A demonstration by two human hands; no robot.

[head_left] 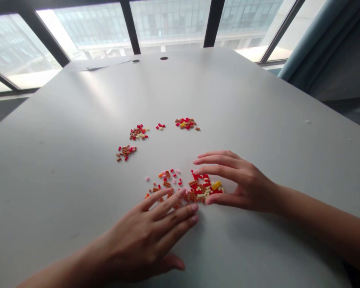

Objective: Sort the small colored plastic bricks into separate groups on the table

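A loose pile of small toy building bricks (pixel 201 188) in red, brown, cream, pink, orange and yellow lies on the white table between my hands. My left hand (pixel 150 232) reaches over its near left side, fingers stretched out, palm down, covering some bricks. On the right, my right hand (pixel 243 180) is curved around the pile's edge with thumb and fingers apart. A yellow brick (pixel 216 185) shows beside the right thumb. Neither hand visibly holds a brick. Whether the left fingertips press on the bricks I cannot tell.
Beyond my hands sit smaller brick heaps: one at left (pixel 126 152), one behind it (pixel 139 132), a tiny one (pixel 160 126) and another (pixel 186 123) further right. The white table (pixel 258 104) runs back to windows. A blue curtain (pixel 321 48) hangs at right.
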